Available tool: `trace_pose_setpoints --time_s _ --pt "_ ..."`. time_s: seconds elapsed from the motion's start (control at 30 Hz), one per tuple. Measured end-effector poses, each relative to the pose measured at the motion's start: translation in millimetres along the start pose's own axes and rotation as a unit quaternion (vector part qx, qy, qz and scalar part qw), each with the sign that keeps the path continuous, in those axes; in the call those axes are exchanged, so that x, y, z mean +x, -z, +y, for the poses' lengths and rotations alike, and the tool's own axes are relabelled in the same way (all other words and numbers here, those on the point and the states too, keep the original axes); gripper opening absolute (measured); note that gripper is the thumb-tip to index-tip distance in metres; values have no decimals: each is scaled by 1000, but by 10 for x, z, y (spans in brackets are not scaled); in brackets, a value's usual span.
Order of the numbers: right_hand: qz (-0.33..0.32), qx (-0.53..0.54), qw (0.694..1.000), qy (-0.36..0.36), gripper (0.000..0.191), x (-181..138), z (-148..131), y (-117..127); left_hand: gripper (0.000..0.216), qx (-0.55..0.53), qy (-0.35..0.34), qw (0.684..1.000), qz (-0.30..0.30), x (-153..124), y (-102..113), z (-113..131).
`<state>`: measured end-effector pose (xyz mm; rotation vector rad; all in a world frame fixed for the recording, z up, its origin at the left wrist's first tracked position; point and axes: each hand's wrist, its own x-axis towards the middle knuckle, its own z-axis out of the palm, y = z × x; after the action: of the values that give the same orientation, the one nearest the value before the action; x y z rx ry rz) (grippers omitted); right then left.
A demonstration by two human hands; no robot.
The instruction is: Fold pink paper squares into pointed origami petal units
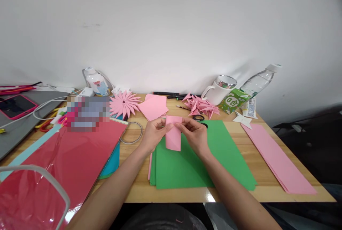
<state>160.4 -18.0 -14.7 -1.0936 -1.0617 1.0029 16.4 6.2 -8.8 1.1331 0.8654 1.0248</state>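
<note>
Both hands are meeting over the middle of the table [133,176]. The left hand [153,134] and the right hand [197,134] are each pinching the top edge of a small pink paper [173,140], which is hanging upright between them just above the stack of green sheets [192,167] rather than lying flat on it. The fingers [167,127] of both hands are closing tightly on that upper edge, thumbs in front and the others behind, with nothing else in either grip. Because the piece is being worked in the air with no firm surface beneath it, a crease is likely running crooked if one hand is pulling harder than the other, and the free lower end is looking liable to swing or curl. Too hard a pinch is risking a tear or a stray dent near a top corner. If the grip is loosening, the paper is probably dropping onto the green sheets and sliding, since that stack is lying loose and fanning at its left edge. The scissors [199,118] are lying just beyond the right hand, so a forward reach is risking a bump against them or the folded pink star pieces [201,106] behind, and a wider sweep is endangering the white mug [219,89].
</note>
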Motion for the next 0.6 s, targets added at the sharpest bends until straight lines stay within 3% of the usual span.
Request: trace_pose_setpoints --time_s 0.6 --pt "2 -17 1000 0 25 -1 -8 -7 25 -4 0 1000 16 5 9 3"
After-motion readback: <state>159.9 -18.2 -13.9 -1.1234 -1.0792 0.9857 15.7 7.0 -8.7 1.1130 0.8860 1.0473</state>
